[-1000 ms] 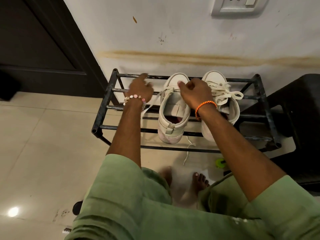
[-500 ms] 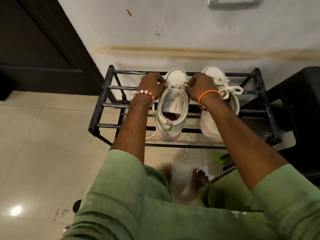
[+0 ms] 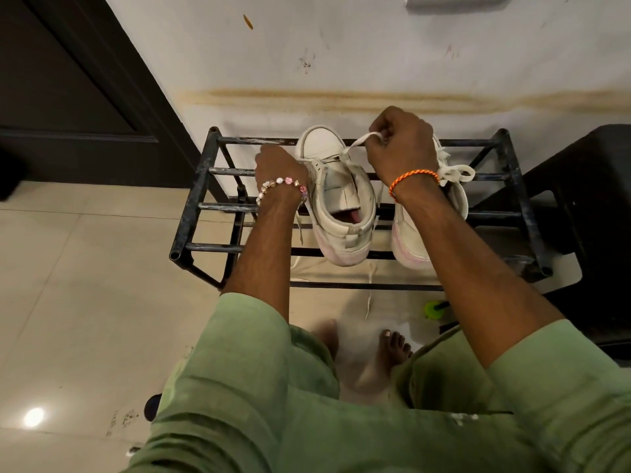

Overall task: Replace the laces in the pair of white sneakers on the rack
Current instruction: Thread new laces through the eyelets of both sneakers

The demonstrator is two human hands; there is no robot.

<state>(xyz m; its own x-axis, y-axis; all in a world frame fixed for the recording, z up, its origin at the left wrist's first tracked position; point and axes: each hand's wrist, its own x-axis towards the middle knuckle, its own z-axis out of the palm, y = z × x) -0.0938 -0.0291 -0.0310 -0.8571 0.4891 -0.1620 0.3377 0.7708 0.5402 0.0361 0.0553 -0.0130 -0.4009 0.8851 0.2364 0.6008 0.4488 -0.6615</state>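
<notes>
Lace (image 3: 356, 142) is soft and limp: your right hand (image 3: 403, 145) pinches its end, your left hand (image 3: 281, 169) grips the sneaker (image 3: 338, 199); pull gently.

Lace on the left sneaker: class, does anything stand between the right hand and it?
No. The right hand already pinches the lace, pulling it up from the left sneaker; the left hand holds that shoe's side.

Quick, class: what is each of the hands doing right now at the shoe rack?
Left hand: grips the side of the left sneaker.
Right hand: pinches the lace, drawn taut from that sneaker.
</notes>
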